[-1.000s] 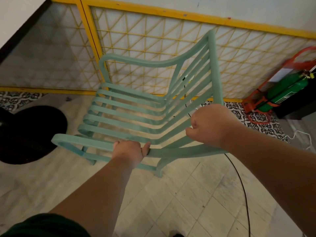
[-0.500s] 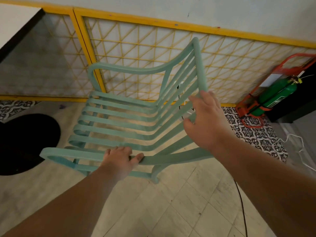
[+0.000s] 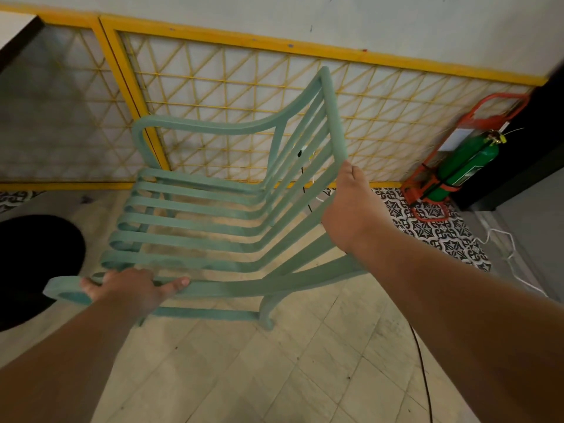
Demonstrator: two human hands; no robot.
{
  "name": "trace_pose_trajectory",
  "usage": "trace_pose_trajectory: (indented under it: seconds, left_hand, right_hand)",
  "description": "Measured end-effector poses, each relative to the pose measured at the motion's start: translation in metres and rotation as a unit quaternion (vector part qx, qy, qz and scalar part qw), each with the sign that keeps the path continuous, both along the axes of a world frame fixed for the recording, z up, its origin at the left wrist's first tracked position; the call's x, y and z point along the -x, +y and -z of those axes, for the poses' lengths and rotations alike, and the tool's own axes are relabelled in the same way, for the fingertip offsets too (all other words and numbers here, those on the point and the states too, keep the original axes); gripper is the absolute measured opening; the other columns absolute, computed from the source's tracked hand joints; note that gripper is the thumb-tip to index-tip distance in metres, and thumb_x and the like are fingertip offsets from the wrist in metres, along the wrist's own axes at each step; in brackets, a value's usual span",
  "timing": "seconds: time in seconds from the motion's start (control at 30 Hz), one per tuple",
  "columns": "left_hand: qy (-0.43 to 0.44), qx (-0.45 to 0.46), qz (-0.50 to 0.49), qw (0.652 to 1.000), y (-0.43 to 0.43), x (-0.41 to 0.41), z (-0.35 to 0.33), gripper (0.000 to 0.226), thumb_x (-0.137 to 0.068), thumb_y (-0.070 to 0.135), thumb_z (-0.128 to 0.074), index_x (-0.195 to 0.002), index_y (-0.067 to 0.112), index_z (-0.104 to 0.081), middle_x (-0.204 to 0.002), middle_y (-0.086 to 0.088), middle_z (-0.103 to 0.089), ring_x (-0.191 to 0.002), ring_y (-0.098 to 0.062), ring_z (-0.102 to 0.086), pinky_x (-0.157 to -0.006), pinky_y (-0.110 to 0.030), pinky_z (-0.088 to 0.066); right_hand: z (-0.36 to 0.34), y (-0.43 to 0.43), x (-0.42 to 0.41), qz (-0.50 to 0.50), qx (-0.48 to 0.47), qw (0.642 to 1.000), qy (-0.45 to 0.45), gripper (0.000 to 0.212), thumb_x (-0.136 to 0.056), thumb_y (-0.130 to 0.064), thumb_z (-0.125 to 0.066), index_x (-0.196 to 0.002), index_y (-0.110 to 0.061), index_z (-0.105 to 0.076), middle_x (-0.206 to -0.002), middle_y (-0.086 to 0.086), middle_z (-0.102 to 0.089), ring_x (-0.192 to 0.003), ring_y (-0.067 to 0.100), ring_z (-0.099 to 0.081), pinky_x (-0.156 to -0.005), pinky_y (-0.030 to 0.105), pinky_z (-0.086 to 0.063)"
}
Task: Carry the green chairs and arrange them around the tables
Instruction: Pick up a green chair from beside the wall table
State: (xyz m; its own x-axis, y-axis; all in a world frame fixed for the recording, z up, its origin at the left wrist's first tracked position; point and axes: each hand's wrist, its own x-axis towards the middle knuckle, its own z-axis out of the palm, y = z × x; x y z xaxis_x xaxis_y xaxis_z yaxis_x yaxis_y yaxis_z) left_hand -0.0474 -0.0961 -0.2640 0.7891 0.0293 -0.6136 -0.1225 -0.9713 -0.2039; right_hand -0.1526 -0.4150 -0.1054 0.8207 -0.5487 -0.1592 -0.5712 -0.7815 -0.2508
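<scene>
A pale green slatted chair (image 3: 195, 221) with curved armrests stands in front of me, its seat facing left and its backrest on the right. My left hand (image 3: 131, 290) grips the near armrest close to its front curve, thumb stretched along the rail. My right hand (image 3: 351, 209) is wrapped around the near edge of the backrest, fingers hidden behind the slats. The chair's near legs touch the tiled floor. A white table corner (image 3: 15, 29) shows at the top left.
A yellow-framed lattice panel (image 3: 213, 87) runs along the wall behind the chair. A round black table base (image 3: 33, 267) lies on the floor at left. A green cylinder (image 3: 464, 166) in a red stand sits at right. Black and white cables (image 3: 424, 377) trail across the tiles.
My right hand opened, left the lower part of the chair's back and now grips higher on the backrest edge. My left hand slid forward along the armrest.
</scene>
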Motion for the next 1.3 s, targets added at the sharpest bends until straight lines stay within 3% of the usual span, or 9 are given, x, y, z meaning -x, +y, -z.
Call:
trace_pose_trajectory:
  seconds: [0.13,0.2,0.33,0.47,0.7,0.9,1.03,1.2,1.3]
  left_hand:
    - [0.002,0.000,-0.006,1.000,-0.001,0.003,-0.002,0.119,-0.061,0.107,-0.018,-0.144,0.030,-0.054,-0.152,-0.005,-0.051,-0.145,-0.037,-0.038,-0.120,-0.070,-0.011]
    - [-0.002,-0.004,-0.005,1.000,-0.003,0.005,-0.002,0.116,-0.062,0.106,-0.019,-0.141,0.029,-0.056,-0.149,-0.005,-0.053,-0.144,-0.037,-0.038,-0.120,-0.070,-0.011]
    - [-0.009,-0.009,-0.004,1.000,-0.004,0.008,0.001,0.112,-0.062,0.106,-0.018,-0.130,0.029,-0.063,-0.141,-0.006,-0.058,-0.139,-0.037,-0.043,-0.119,-0.070,-0.013]
    - [-0.006,-0.009,-0.012,1.000,-0.007,0.008,0.003,0.110,-0.064,0.105,-0.018,-0.130,0.029,-0.061,-0.142,-0.006,-0.056,-0.140,-0.037,-0.041,-0.119,-0.071,-0.013]
    - [-0.001,-0.013,-0.040,0.999,-0.017,0.009,0.006,0.108,-0.065,0.104,-0.018,-0.129,0.029,-0.062,-0.142,-0.006,-0.055,-0.141,-0.037,-0.040,-0.119,-0.071,-0.013]
    - [0.002,-0.014,-0.069,0.997,-0.024,0.005,0.007,0.108,-0.065,0.104,-0.018,-0.126,0.028,-0.064,-0.138,-0.008,-0.056,-0.139,-0.038,-0.040,-0.119,-0.071,-0.013]
    - [0.001,-0.007,-0.077,0.997,-0.028,0.003,0.006,0.106,-0.067,0.103,-0.019,-0.126,0.028,-0.064,-0.139,-0.009,-0.055,-0.140,-0.039,-0.037,-0.118,-0.071,-0.012]
    - [-0.001,-0.003,-0.078,0.997,-0.029,-0.004,0.006,0.100,-0.066,0.104,-0.018,-0.114,0.029,-0.066,-0.131,-0.009,-0.057,-0.137,-0.040,-0.039,-0.118,-0.073,-0.013]
    - [-0.004,0.000,-0.083,0.997,-0.028,-0.007,0.007,0.103,-0.066,0.104,-0.019,-0.119,0.029,-0.067,-0.136,-0.009,-0.057,-0.138,-0.042,-0.038,-0.117,-0.074,-0.013]
  right_hand:
    - [0.002,-0.004,-0.004,-0.010,0.012,1.000,0.013,0.078,-0.097,0.000,-0.041,-0.162,-0.004,0.003,-0.171,0.007,0.000,-0.152,0.026,-0.028,-0.099,0.036,-0.043]
    - [0.002,-0.006,-0.006,-0.005,0.012,1.000,0.010,0.078,-0.097,0.000,-0.040,-0.163,-0.006,0.002,-0.171,0.006,-0.001,-0.147,0.029,-0.037,-0.091,0.035,-0.042]
    - [0.003,-0.009,-0.011,-0.004,0.016,1.000,0.006,0.079,-0.096,0.000,-0.039,-0.163,-0.008,0.001,-0.172,0.004,-0.002,-0.141,0.030,-0.045,-0.096,0.042,-0.047]
    - [0.006,-0.015,-0.015,-0.010,0.026,1.000,0.004,0.079,-0.096,0.000,-0.039,-0.163,-0.010,0.001,-0.171,0.002,-0.002,-0.133,0.032,-0.051,-0.089,0.040,-0.047]
    - [0.007,-0.028,-0.031,-0.041,0.045,0.998,0.011,0.076,-0.097,0.000,-0.037,-0.163,-0.007,0.001,-0.171,0.006,-0.004,-0.147,0.030,-0.036,-0.104,0.043,-0.044]
    - [0.008,-0.036,-0.056,-0.058,0.057,0.997,0.013,0.080,-0.094,0.003,-0.038,-0.163,-0.008,0.001,-0.169,0.007,-0.008,-0.131,0.034,-0.053,-0.084,0.041,-0.049]
    - [0.006,-0.040,-0.070,-0.073,0.056,0.996,0.016,0.081,-0.092,0.005,-0.037,-0.163,-0.008,0.001,-0.169,0.007,-0.009,-0.135,0.034,-0.050,-0.097,0.047,-0.052]
    - [0.005,-0.044,-0.081,-0.080,0.058,0.995,0.004,0.081,-0.092,0.003,-0.038,-0.163,-0.010,-0.003,-0.166,0.005,-0.017,-0.120,0.033,-0.058,-0.089,0.047,-0.054]
    - [0.005,-0.043,-0.084,-0.082,0.058,0.995,0.000,0.081,-0.093,0.002,-0.039,-0.164,-0.011,-0.003,-0.167,0.003,-0.016,-0.124,0.033,-0.056,-0.086,0.045,-0.053]
